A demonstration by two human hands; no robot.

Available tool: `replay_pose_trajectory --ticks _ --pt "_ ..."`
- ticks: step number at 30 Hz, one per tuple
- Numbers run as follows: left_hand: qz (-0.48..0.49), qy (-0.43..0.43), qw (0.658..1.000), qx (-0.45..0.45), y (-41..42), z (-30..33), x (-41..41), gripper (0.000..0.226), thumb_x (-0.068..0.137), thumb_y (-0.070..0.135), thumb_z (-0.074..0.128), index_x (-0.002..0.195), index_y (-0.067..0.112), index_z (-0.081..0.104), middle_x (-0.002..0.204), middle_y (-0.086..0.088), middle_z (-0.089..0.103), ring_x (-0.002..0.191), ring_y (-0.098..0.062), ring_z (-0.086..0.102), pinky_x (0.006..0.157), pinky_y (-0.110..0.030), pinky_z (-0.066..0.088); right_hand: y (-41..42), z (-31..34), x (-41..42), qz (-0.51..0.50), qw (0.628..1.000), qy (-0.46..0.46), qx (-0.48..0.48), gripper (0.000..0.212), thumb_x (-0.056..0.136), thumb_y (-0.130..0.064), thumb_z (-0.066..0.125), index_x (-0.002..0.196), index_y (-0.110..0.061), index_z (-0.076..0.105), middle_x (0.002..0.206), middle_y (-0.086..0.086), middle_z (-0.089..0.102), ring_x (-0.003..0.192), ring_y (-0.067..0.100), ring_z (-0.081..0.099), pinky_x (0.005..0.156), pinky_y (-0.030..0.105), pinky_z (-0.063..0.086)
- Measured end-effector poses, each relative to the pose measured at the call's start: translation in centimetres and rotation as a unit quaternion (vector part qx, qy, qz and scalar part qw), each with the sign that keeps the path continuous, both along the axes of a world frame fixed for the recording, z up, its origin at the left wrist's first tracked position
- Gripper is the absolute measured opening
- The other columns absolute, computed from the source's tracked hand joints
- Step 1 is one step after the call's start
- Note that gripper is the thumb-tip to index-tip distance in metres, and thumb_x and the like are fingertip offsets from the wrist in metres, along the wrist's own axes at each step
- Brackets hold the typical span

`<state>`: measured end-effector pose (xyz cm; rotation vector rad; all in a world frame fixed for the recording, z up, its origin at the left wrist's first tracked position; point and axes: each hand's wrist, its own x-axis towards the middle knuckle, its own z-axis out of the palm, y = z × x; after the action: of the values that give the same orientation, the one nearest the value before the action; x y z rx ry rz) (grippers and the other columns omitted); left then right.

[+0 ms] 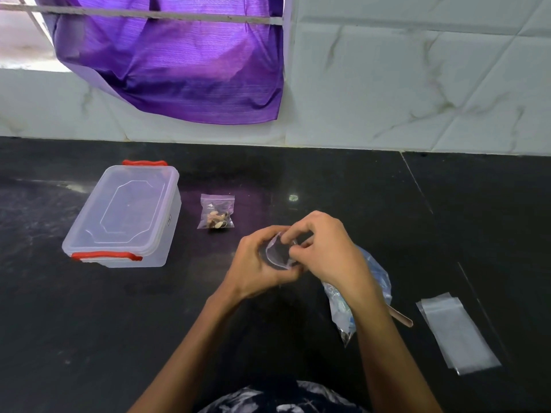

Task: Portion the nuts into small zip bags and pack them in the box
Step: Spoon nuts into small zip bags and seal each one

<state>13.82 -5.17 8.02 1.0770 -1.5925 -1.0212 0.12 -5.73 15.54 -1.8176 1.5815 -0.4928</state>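
Observation:
Over the middle of the black counter, my left hand (pixel 256 263) and my right hand (pixel 325 248) both pinch a small clear zip bag (pixel 278 253) at its mouth. What is inside that bag is hidden by my fingers. A filled zip bag of nuts (pixel 216 212) lies flat further back, beside a clear plastic box (pixel 125 216) with red clips and its lid on. Under my right forearm lies a larger crumpled plastic bag (pixel 351 296). A small stack of empty zip bags (pixel 459 332) lies at the right.
A brown stick-like handle (pixel 401 315) pokes out from under the large bag. A purple cloth (pixel 179 61) hangs over the tiled wall behind the counter (pixel 89 323). A seam in the counter runs along the right side.

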Motion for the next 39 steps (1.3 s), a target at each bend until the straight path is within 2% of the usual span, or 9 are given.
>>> replay_pose_trajectory --ticks 4,7,10,15,19,25,30,34,39 --pt "0.029 0.021 0.999 -0.009 0.4 -0.8 -1.1 0.040 0.062 0.020 0.076 0.098 0.012 0.063 0.092 0.003 0.069 0.084 -0.012 0.067 0.075 -0.024 0.054 0.2 0.3 -0.5 0.001 0.999 -0.042 0.021 0.014 0.083 -0.011 0.067 0.082 -0.024 0.071 0.097 -0.012 0.061 0.080 0.009 0.066 0.072 0.025 0.054" --pt "0.052 0.007 0.998 -0.017 0.6 -1.4 -1.5 0.029 0.065 0.015 0.078 0.090 0.021 0.063 0.084 0.005 0.068 0.076 -0.004 0.064 0.073 -0.018 0.050 0.3 1.3 -3.5 -0.034 0.996 -0.078 0.034 0.011 0.084 -0.021 0.068 0.088 -0.029 0.073 0.088 -0.016 0.068 0.079 0.001 0.065 0.067 0.016 0.050" --pt "0.048 -0.001 0.999 -0.013 0.7 -1.7 -1.9 0.029 0.066 0.018 0.078 0.092 0.022 0.063 0.083 0.005 0.066 0.075 -0.005 0.063 0.074 -0.016 0.049 0.7 1.4 -8.3 -0.112 0.993 -0.006 0.047 0.014 0.087 -0.026 0.064 0.099 -0.033 0.066 0.089 -0.021 0.061 0.090 0.000 0.059 0.070 0.017 0.041" --pt "0.022 -0.007 1.000 -0.003 1.3 -2.2 -2.9 0.035 0.065 0.026 0.076 0.097 0.018 0.061 0.086 0.008 0.065 0.077 -0.004 0.062 0.074 -0.011 0.047 2.9 -0.4 -12.8 -0.192 0.940 0.165 0.228 0.034 0.085 -0.041 0.064 0.114 -0.025 0.056 0.104 -0.006 0.058 0.096 0.012 0.053 0.088 0.036 0.047" --pt "0.004 0.003 1.000 0.019 1.8 -2.6 -3.8 0.039 0.065 0.025 0.076 0.100 0.018 0.060 0.091 0.009 0.065 0.080 -0.002 0.063 0.073 -0.009 0.047 4.8 -2.1 -12.3 -0.170 0.925 0.160 0.300 0.035 0.082 -0.044 0.066 0.109 -0.025 0.053 0.101 -0.005 0.058 0.095 0.012 0.057 0.089 0.035 0.048" --pt "-0.010 0.013 0.999 0.046 2.0 -3.2 -4.5 0.038 0.067 0.004 0.079 0.099 0.015 0.061 0.098 0.013 0.067 0.085 -0.003 0.066 0.075 -0.011 0.050 5.7 -3.5 -11.0 -0.206 0.960 0.113 0.150 0.013 0.088 -0.025 0.063 0.100 -0.028 0.064 0.086 -0.009 0.064 0.074 0.002 0.059 0.060 0.019 0.044" --pt "-0.023 0.033 0.997 0.065 2.0 -3.9 -4.9 0.042 0.068 -0.003 0.081 0.100 0.017 0.062 0.106 0.020 0.067 0.097 -0.001 0.066 0.080 -0.011 0.049 5.7 -4.0 -9.9 -0.264 0.957 0.118 -0.038 0.015 0.091 -0.022 0.059 0.101 -0.019 0.069 0.081 -0.009 0.064 0.067 0.000 0.057 0.055 0.011 0.040" --pt "-0.047 0.067 0.993 0.090 1.9 -4.6 -5.3 0.037 0.068 0.009 0.080 0.100 0.010 0.062 0.116 0.005 0.067 0.106 -0.016 0.066 0.087 -0.029 0.055 5.4 -5.3 -9.1 -0.242 0.958 0.139 -0.069 0.019 0.092 -0.020 0.058 0.107 -0.015 0.068 0.092 -0.003 0.066 0.072 0.001 0.055 0.061 0.010 0.041" --pt "-0.049 0.077 0.990 0.106 1.8 -5.6 -5.7 0.037 0.064 -0.003 0.083 0.092 0.006 0.059 0.125 0.003 0.063 0.111 -0.017 0.064 0.088 -0.036 0.055 5.6 -5.5 -9.0 -0.225 0.964 0.128 -0.068 0.016 0.092 -0.018 0.057 0.098 -0.013 0.071 0.082 -0.004 0.062 0.068 0.003 0.056 0.058 0.013 0.046"
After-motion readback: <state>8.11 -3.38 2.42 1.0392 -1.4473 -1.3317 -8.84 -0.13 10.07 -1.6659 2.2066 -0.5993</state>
